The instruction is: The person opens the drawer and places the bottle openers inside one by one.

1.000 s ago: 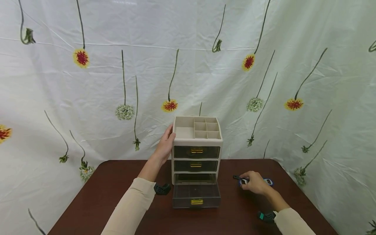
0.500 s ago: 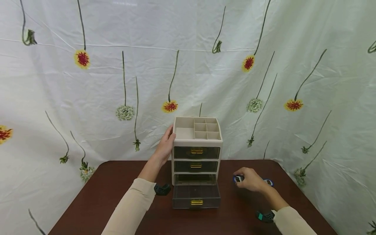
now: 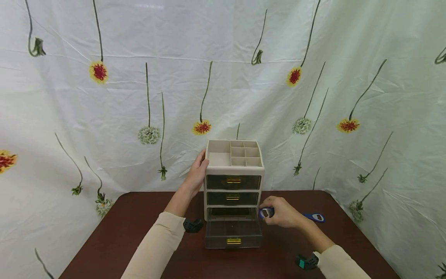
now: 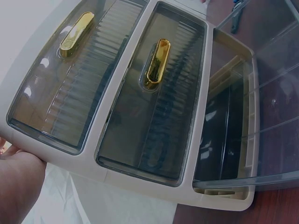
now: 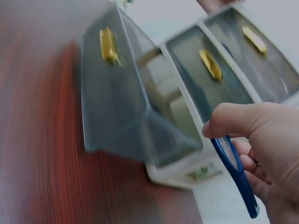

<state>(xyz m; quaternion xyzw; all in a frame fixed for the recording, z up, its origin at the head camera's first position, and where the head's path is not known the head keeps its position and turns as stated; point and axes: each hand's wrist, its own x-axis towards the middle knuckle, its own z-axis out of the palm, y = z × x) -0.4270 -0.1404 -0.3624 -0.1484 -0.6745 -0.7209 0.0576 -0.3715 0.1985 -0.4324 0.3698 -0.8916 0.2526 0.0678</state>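
Observation:
A cream desktop drawer unit [image 3: 234, 170] stands mid-table, with smoky clear drawers and gold handles. Its bottom drawer [image 3: 217, 242] is pulled out; the upper two are closed. My left hand [image 3: 195, 174] rests against the unit's upper left side, fingers lying along it. Between thumb and fingers, my right hand [image 3: 283, 212] pinches a blue bottle opener [image 5: 243, 184] by its oval metal-faced head, just right of the unit beside the open drawer. In the right wrist view the opener's handle points down and away from the drawer.
Another blue bottle opener [image 3: 318, 217] lies on the dark red-brown table [image 3: 139, 240], right of my right hand. Small open compartments [image 3: 238, 151] top the drawer unit. A white flower-print cloth [image 3: 174, 77] hangs behind the table.
My right hand has lifted the bottle opener and carried it left to the drawer unit, turning it on the way. The left hand and drawers have stayed put.

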